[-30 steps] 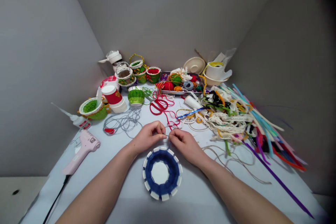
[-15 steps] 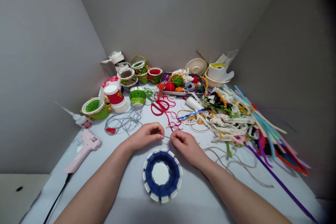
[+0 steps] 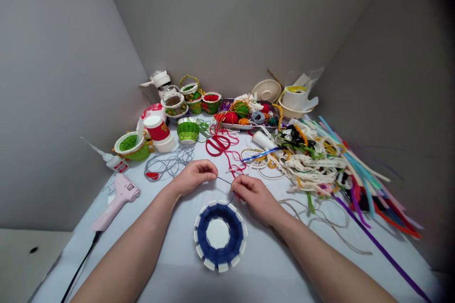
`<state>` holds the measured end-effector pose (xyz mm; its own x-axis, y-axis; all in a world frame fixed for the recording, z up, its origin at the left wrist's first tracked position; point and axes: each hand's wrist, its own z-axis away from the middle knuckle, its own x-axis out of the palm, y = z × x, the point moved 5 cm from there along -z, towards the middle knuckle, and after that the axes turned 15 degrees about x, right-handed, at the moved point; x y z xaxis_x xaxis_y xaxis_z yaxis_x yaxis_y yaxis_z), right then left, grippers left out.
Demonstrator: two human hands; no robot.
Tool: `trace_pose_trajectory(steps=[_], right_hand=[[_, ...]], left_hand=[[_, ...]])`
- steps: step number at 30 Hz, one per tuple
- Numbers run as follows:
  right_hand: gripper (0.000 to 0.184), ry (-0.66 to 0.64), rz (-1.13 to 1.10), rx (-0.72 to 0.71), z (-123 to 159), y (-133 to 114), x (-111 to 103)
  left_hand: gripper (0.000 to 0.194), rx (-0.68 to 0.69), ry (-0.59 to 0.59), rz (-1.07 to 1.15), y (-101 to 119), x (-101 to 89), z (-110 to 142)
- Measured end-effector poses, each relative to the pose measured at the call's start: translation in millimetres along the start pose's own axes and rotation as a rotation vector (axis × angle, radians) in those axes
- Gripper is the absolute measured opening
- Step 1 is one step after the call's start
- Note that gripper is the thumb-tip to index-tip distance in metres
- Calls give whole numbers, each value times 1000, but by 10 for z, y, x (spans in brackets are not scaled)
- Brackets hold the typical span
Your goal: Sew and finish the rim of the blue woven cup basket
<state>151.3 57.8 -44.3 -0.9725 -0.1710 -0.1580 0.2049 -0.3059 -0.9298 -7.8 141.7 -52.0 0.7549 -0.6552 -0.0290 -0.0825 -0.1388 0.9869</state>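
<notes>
A thin metal needle (image 3: 224, 181) spans the gap between my hands. My left hand (image 3: 195, 177) pinches its far end between closed fingertips. My right hand (image 3: 254, 195) grips the near end, and a fine blue yarn (image 3: 231, 198) runs down from those fingers to the rim of a round woven disc (image 3: 205, 241). The disc lies just below my hands and has dark blue yarn woven around a white centre, with white spokes showing at its edge. Neither hand touches it.
Beyond my hands lie red scissors (image 3: 216, 146) tangled in red thread, grey cord (image 3: 167, 163) and a pink glue gun (image 3: 119, 201). Green woven baskets (image 3: 188, 131) stand at the back, near a metal tray (image 3: 249, 126) of yarn. Lace trim (image 3: 305, 165) and colourful strips spread right.
My hands have drawn slightly farther apart, showing more of the needle between them. The view has shifted a little, so the table items sit slightly farther right in the picture.
</notes>
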Motion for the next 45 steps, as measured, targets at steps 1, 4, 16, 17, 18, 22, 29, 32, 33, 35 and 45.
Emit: trace_pose_trajectory(steps=[1,4,16,17,18,22,29,32,33,35,45], right_hand=[[21,0,-13,3,-5,6,-5],[22,2,-42,2,-24,33,-8],[23,21,-81,24,-53,62,-17],[23,21,-79,22,-56,66,-17],[23,19,-77,22,-59,71,-17],[23,25,-74,25,-62,81,-20],[24,31,-73,28,-59,89,-20],[23,31,-79,29,-65,98,-24],[23,31,-78,33,-66,99,-25],[23,31,-79,38,-68,97,-25],[23,47,-172,50,-59,91,-55]], left_hand=[[22,5,32,-9,-15,-15,-8],[20,-1,92,7,-48,-21,-18],[25,-117,169,376,-122,86,-10],[25,-128,165,396,-119,99,-7],[24,-136,156,399,-111,112,-4],[20,-4,184,127,20,71,-3],[25,519,26,-652,332,74,27],[24,551,-72,-786,294,115,22],[23,552,-92,-813,283,125,18],[20,535,-128,-843,266,146,8],[24,218,-80,-430,219,79,-16]])
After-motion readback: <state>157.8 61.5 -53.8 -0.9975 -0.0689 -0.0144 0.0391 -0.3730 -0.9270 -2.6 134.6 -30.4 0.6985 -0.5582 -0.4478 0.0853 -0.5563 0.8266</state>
